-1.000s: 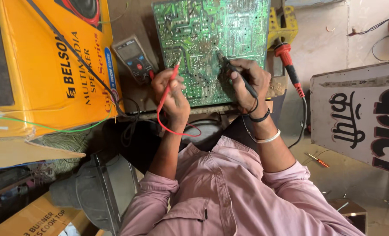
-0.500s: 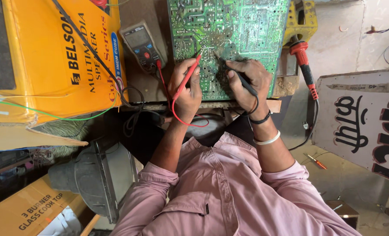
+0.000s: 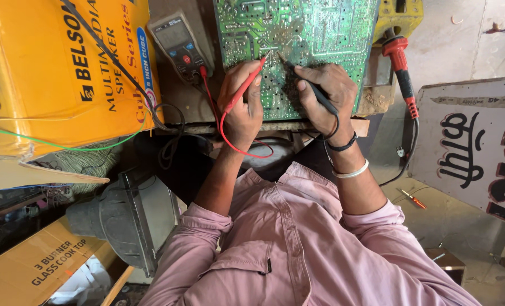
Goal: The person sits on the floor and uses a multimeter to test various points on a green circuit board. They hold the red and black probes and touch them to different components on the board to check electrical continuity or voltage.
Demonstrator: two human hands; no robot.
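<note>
Both probes on green circuit board (image 3: 298, 39), left hand (image 3: 242, 105) w/ red probe (image 3: 247, 85), right hand (image 3: 326, 96) w/ black probe (image 3: 312, 88)

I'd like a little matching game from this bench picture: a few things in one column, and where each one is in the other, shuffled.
Things:
1. red probe
2. black probe
3. multimeter
4. small screwdriver

Places:
A. on the floor, right of the person's arm
B. in the right hand
C. left of the circuit board, beside the yellow box
D. in the left hand

Pairs: 1-D, 2-B, 3-C, 4-A
</note>
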